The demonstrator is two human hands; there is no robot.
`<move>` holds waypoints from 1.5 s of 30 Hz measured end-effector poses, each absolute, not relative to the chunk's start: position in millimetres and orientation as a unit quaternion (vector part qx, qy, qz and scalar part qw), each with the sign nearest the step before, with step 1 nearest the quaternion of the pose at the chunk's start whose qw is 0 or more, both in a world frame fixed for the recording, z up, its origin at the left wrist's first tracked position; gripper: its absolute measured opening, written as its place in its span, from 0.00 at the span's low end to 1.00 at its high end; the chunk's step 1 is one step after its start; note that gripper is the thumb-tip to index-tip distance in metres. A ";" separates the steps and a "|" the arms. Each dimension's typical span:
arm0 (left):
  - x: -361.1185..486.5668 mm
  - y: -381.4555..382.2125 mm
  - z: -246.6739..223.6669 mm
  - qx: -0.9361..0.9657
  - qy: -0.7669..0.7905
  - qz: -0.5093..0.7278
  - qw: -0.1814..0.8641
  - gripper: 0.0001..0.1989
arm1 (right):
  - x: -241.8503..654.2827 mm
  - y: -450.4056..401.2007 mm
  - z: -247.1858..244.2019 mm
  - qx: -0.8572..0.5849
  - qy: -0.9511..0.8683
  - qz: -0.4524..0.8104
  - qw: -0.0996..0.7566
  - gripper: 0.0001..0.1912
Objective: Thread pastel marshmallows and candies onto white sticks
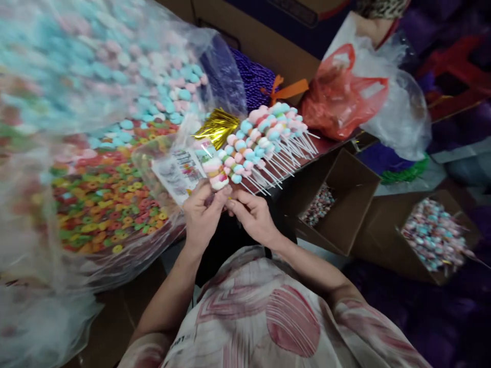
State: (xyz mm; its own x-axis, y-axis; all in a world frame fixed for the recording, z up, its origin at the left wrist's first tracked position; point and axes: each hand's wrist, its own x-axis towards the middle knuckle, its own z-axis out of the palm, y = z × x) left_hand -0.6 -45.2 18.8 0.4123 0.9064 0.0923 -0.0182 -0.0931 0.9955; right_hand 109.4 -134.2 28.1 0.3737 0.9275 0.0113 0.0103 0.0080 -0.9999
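Observation:
My left hand (203,212) is closed around the lower end of a wrapped marshmallow skewer (215,171), which points up and away from me. Right beside it, my right hand (253,214) pinches at the gathered bottom of the same wrapper, fingertips almost touching the left ones. Just beyond lies a pile of marshmallow skewers (264,138) with white sticks towards the right. A bundle of gold ties (218,128) rests behind the wrapped skewer. Left of my hands is a printed packet (179,171) in a clear tray.
Large clear bags hold blue and pink marshmallows (153,97) and ring candies (111,204) at the left. Purple cord (251,79) and a red plastic bag (341,97) lie behind. Two cardboard boxes (345,199) with candies stand right. Another person's arm (374,30) shows at top right.

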 end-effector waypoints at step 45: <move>22.5 -30.6 17.5 0.214 0.402 0.474 0.753 0.17 | 106.2 -79.0 2.7 -0.618 -0.335 0.301 0.644 0.26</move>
